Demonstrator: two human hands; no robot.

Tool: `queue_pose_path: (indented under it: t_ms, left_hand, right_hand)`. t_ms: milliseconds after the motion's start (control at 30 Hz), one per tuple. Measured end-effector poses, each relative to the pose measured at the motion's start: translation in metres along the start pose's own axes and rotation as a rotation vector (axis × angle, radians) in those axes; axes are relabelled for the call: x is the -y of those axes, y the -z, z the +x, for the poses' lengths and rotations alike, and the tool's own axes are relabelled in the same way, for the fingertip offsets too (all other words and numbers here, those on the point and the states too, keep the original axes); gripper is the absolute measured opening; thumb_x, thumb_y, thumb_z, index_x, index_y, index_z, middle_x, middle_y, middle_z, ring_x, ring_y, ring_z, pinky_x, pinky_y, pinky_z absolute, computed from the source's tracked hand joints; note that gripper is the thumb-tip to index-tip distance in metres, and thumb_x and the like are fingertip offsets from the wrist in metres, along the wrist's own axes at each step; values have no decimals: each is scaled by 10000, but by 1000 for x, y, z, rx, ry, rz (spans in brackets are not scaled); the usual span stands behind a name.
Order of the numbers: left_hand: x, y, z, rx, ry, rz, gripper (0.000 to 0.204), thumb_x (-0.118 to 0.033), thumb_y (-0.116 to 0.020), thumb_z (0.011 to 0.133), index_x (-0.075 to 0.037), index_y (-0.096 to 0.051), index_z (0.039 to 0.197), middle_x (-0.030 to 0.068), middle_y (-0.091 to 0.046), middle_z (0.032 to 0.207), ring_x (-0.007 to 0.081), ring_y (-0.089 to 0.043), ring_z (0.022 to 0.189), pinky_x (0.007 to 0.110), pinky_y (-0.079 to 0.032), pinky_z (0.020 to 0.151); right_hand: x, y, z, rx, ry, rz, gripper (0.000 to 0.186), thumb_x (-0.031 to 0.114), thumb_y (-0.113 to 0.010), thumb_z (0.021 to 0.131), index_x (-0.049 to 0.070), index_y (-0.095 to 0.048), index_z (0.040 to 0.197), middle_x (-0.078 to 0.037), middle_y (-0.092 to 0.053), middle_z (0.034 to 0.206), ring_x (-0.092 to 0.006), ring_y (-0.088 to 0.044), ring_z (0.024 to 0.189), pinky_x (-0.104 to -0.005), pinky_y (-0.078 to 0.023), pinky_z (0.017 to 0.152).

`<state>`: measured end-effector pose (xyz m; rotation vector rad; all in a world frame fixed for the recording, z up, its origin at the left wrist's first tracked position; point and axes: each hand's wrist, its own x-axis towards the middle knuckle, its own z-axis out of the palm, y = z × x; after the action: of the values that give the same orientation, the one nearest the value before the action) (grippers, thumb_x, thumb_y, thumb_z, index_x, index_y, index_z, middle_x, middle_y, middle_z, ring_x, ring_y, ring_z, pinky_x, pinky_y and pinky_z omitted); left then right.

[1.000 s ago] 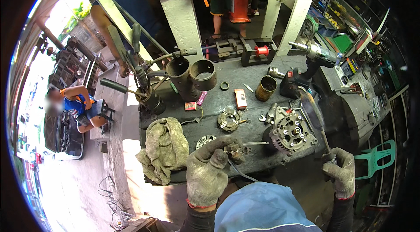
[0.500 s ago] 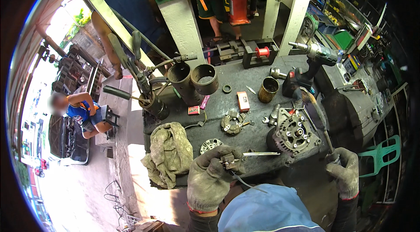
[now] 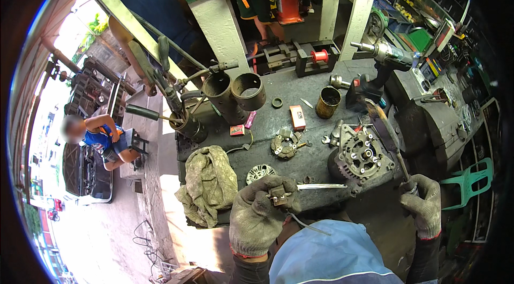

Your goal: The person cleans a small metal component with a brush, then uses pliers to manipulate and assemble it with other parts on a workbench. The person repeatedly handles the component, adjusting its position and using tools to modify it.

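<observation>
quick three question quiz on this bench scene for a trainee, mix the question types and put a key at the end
1. Multiple choice: what is the gloved left hand holding?
a) a power drill
b) a small metal part
c) a red box

2. True or false: the crumpled cloth lies to the left of the large round metal housing.

3. Fill in the colour: the spool in the black frame at the far side of the bench is ____.

Key: 1. b; 2. true; 3. red.
</observation>
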<state>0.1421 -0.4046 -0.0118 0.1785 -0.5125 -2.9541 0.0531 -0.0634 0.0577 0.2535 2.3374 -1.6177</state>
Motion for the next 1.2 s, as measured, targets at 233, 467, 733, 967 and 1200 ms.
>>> queue_pose_path:
  t_ms: [233,467,733,967,1200]
  left_hand:
    - [1,2,-1,29,-4,-13,514,-253,-779,1003,100,-636,1348,294,-704,1277,280,-706,1045,525,-604,957]
    - [-1,-1,-4,-9,-42,27,505,-272,-755,1023,91,-640,1355,291,-717,1257,306,-736,1055,505,-631,938]
    - [-5,-11,-17,-153,-173,393,492,-317,-736,1012,80,-663,1293,279,-703,1148,323,-657,934,493,-571,830]
    - [-8,-5,-22,-178,-264,434,492,-300,-786,979,86,-692,1268,255,-728,1126,300,-691,922,514,-619,806]
    - [-15,-2,-30,-137,-328,466,442,-239,-764,1028,105,-701,1298,220,-781,1184,264,-780,1026,406,-657,946]
  right_hand:
    - [-3,1,-1,9,17,6,327,151,-860,728,-14,-739,983,9,-648,726,-70,-584,569,-253,-464,509]
    - [-3,-1,0,20,29,2,329,151,-858,721,-14,-741,980,6,-649,727,-70,-581,573,-255,-459,507]
    - [-1,-8,2,45,31,-26,321,157,-856,712,-7,-740,962,14,-647,726,-71,-574,578,-256,-452,514]
    - [-3,-16,4,90,7,1,300,134,-850,722,-3,-735,962,15,-652,723,-70,-575,568,-254,-453,518]
    - [-8,-22,5,115,-15,-52,304,104,-869,729,-8,-731,975,9,-661,744,-65,-581,582,-260,-472,532]
